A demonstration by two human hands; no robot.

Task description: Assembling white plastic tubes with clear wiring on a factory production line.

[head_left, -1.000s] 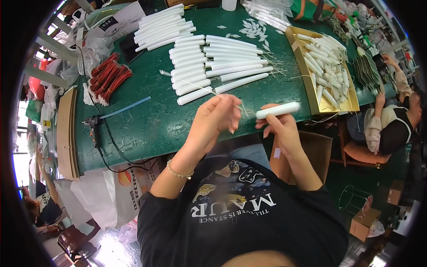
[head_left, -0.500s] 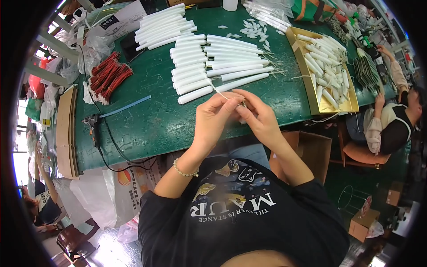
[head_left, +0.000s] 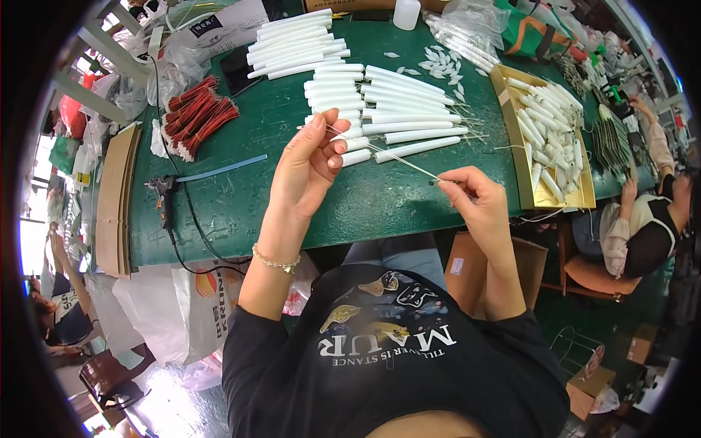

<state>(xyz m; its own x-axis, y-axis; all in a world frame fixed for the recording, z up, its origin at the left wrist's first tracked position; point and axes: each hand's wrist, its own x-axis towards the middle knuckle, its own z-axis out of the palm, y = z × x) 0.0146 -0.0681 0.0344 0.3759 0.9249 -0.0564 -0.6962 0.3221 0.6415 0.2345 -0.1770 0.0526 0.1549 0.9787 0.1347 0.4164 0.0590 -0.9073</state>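
A thin pale wire [head_left: 407, 163] stretches between my two hands above the green table. My left hand [head_left: 308, 160] pinches one end between thumb and fingers, raised at the near end of the white tubes. My right hand [head_left: 480, 208], lower and to the right, grips the other end, where a small dark tip shows by the fingertips. Beyond the hands lie two rows of white candle-shaped tubes: short plain ones [head_left: 337, 85] on the left, and longer tapered ones [head_left: 420, 125] on the right with thin wires trailing from their right ends.
A gold box [head_left: 513, 139] full of white tubes stands at the right. Red wire bundles [head_left: 198, 117], a glue gun [head_left: 164, 193] with its cord and a blue strip [head_left: 223, 168] lie left. Small white flame-shaped pieces [head_left: 442, 64] lie at the back. A co-worker [head_left: 634, 226] sits at right.
My hands were together at the table's near middle; they have moved apart, left hand up and leftward, right hand to the right, drawing the wire out between them. The view has shifted slightly.
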